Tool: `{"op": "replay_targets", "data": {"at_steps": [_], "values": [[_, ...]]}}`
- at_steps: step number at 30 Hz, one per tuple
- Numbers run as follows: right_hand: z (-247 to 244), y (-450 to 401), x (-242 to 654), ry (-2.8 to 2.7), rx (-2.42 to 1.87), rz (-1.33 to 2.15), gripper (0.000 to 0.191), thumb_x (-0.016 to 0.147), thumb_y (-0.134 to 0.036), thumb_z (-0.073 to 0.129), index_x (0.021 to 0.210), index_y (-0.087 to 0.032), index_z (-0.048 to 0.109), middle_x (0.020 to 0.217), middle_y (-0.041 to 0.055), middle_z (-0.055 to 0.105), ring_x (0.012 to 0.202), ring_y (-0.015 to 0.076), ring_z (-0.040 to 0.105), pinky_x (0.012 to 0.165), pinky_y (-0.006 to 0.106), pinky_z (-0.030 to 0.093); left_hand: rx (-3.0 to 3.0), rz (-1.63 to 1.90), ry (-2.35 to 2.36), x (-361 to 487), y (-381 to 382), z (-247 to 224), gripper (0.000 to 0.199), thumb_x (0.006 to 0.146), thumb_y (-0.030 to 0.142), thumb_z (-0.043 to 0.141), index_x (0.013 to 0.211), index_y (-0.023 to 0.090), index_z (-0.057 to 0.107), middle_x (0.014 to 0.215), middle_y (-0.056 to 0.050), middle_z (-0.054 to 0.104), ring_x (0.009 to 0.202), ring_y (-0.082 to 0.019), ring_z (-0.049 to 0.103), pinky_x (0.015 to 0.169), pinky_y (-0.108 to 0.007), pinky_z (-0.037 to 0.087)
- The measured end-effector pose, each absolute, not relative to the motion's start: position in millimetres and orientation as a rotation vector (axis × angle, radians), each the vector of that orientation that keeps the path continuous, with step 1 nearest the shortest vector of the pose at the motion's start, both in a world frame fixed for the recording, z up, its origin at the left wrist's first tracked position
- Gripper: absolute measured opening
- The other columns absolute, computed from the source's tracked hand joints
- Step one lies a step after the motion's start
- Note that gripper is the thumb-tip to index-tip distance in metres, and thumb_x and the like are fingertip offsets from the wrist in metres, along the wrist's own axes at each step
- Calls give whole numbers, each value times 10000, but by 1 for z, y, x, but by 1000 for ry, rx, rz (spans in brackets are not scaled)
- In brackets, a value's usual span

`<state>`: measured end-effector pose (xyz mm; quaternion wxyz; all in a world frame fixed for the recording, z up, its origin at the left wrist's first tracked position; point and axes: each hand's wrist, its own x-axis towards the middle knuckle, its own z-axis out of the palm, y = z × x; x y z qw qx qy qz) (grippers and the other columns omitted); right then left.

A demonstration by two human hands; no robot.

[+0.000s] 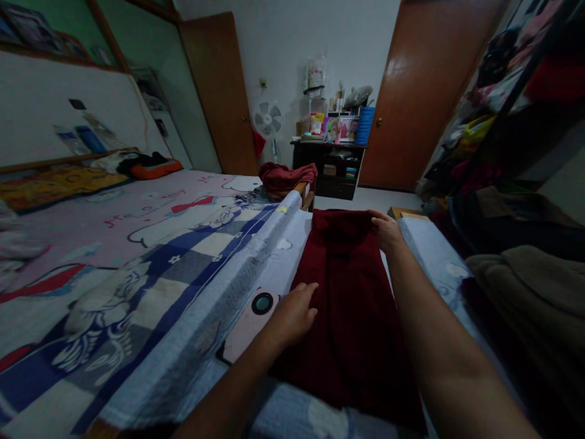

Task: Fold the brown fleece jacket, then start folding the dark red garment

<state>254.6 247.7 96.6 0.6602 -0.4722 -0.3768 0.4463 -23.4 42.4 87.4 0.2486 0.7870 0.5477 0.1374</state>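
A dark red garment (347,317) lies spread lengthwise on a light blue patterned sheet (292,402); its exact kind is unclear. My right hand (386,230) pinches the garment's far right corner between thumb and fingers. On the left edge of the cloth rests my left hand (298,308), its fingers stretched forward over the fabric and the thumb apart. Just left of that wrist, a pale pink phone (244,326) with a round dark camera ring lies face down, partly covered by my forearm.
At left is a wide bed with a pink and blue checked cover (183,250). A bundled reddish cloth (286,178) sits at its far corner. Folded clothes (525,280) are piled at right. Beyond stand a dark cabinet (326,174), a white fan (268,119) and a brown door (411,91).
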Motion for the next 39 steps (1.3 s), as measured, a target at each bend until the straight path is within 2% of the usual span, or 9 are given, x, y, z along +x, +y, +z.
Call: {"op": "replay_targets", "data": {"at_steps": [3, 7, 12, 17, 22, 29, 33, 35, 39], "values": [[86, 227, 284, -666, -1061, 1003, 335, 593, -73, 558, 888, -203, 652, 724, -40, 676, 619, 91, 600, 610, 215, 514, 2103, 394, 1402, -9, 29, 65, 624, 789, 127, 509, 1408, 154, 434, 1357, -102, 530, 1269, -197, 491, 1110, -283, 336], [58, 202, 303, -467, -1132, 1062, 319, 607, -72, 570, 886, -227, 560, 674, -64, 638, 556, 87, 590, 530, 194, 498, 2068, 364, 1297, -3, 16, 41, 636, 746, 86, 527, 1377, 147, 469, 1261, -105, 567, 1140, -190, 571, 1034, -277, 420], [34, 193, 299, -466, -1154, 1161, 418, 616, -85, 584, 988, -265, 523, 661, -82, 614, 490, 85, 558, 431, 161, 432, 2178, 546, 1299, -10, 13, 37, 459, 821, 83, 487, 1257, 203, 565, 1206, -64, 616, 1122, -182, 567, 1026, -329, 437], [56, 201, 288, -615, -1079, 1180, 525, 539, -39, 505, 1010, -254, 592, 784, -50, 660, 563, 80, 574, 469, 158, 438, 2442, 592, 1508, -18, 20, 27, 440, 863, 139, 522, 1299, 196, 539, 1456, -83, 463, 1388, -256, 335, 1154, -473, 280], [88, 196, 298, -771, -944, 932, 513, 536, -101, 498, 1016, -228, 627, 927, -16, 674, 739, 121, 609, 588, 213, 486, 2455, 350, 1592, -20, 19, 2, 541, 873, 335, 582, 1385, 204, 469, 1542, -89, 351, 1452, -309, 213, 1171, -532, 217], [58, 141, 317, -904, -1608, 677, 473, 529, -106, 527, 990, -157, 622, 766, -11, 629, 645, 135, 548, 595, 238, 443, 2499, 361, 1602, -22, 16, -9, 533, 900, 357, 540, 1404, 204, 454, 1552, -69, 341, 1454, -287, 217, 1190, -494, 184], [39, 85, 307, -1140, -1791, 619, 350, 625, -177, 626, 975, -177, 626, 724, -11, 621, 650, 150, 565, 633, 257, 440, 2513, 389, 1605, -23, 17, -11, 518, 902, 353, 534, 1392, 197, 471, 1540, -72, 363, 1446, -279, 241, 1188, -479, 193], [35, 53, 296, -1433, -1968, 561, 262, 698, -279, 667, 937, -175, 639, 746, 33, 650, 707, 180, 604, 683, 280, 443, 2518, 398, 1608, -23, 17, -11, 513, 901, 352, 535, 1384, 188, 481, 1534, -79, 372, 1443, -280, 249, 1187, -478, 192], [32, 0, 268, -1717, -2126, 501, 392, 772, -418, 649, 1081, -179, 615, 930, 110, 695, 848, 254, 653, 741, 328, 460, 2522, 402, 1616, -22, 17, -11, 508, 902, 349, 528, 1382, 185, 486, 1530, -85, 379, 1437, -287, 263, 1178, -479, 212]]}}
